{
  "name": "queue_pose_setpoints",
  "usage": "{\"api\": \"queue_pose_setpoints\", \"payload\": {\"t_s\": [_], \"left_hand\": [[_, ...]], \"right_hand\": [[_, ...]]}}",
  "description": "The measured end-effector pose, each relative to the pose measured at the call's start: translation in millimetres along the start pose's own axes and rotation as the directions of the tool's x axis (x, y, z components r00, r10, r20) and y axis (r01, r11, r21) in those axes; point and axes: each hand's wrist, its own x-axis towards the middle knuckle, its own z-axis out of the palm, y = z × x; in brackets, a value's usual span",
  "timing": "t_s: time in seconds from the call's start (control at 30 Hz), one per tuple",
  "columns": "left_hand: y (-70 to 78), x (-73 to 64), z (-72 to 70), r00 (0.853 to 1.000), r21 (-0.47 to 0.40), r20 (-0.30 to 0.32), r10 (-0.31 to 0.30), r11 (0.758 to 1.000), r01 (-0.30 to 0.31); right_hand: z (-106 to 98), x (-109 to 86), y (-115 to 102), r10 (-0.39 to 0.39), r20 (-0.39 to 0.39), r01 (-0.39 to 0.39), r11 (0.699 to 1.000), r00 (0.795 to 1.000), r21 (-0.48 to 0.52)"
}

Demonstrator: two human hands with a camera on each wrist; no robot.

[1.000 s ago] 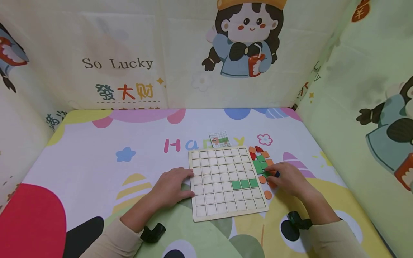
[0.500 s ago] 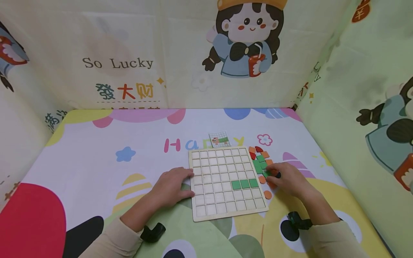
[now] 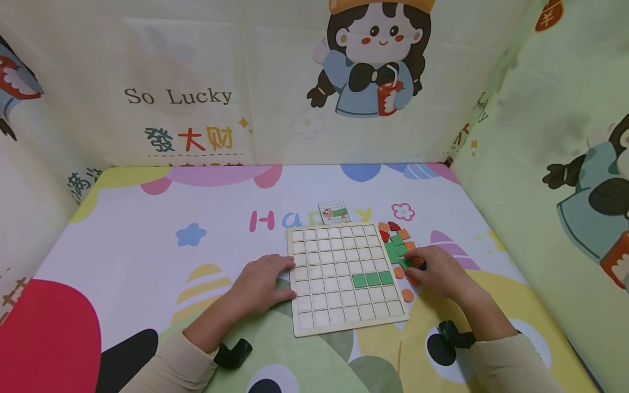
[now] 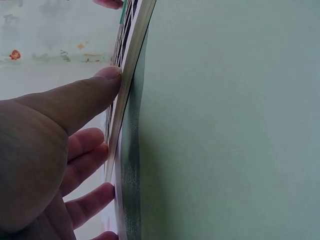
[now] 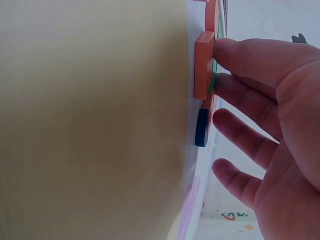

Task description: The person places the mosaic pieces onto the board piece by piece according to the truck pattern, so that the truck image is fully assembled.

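My left hand rests at the left edge of a wooden grid board, thumb and fingertips against its rim. The left wrist view shows the thumb on that edge and the other fingers loosely spread. Three green square tiles sit side by side in one row, at its right end. Beyond the right edge, my right hand pinches at a green tile in a pile of loose pieces. In the right wrist view, thumb and forefinger close around this tile's edge, behind an orange tile.
Other green tiles, red pieces and orange pieces lie right of the board. A dark blue piece is beneath the right fingers. A small picture card lies behind the board on the patterned tablecloth.
Both hands keep their places, and the board and its three green tiles stay put. Only a slight shift of the head view shows.
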Motion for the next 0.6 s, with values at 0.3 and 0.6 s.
{"api": "queue_pose_setpoints", "payload": {"t_s": [0.3,0.6], "left_hand": [[0.5,-0.1,-0.1,1.0,-0.005,0.003,-0.008,1.0,0.008],[0.4,-0.2,0.1,1.0,0.001,0.002,-0.011,1.0,0.011]], "right_hand": [[1.0,-0.2,-0.9,0.033,0.01,-0.033,0.999,0.999,0.02],[-0.3,-1.1,-2.0,0.07,0.008,-0.071,0.996,0.997,0.053]]}}
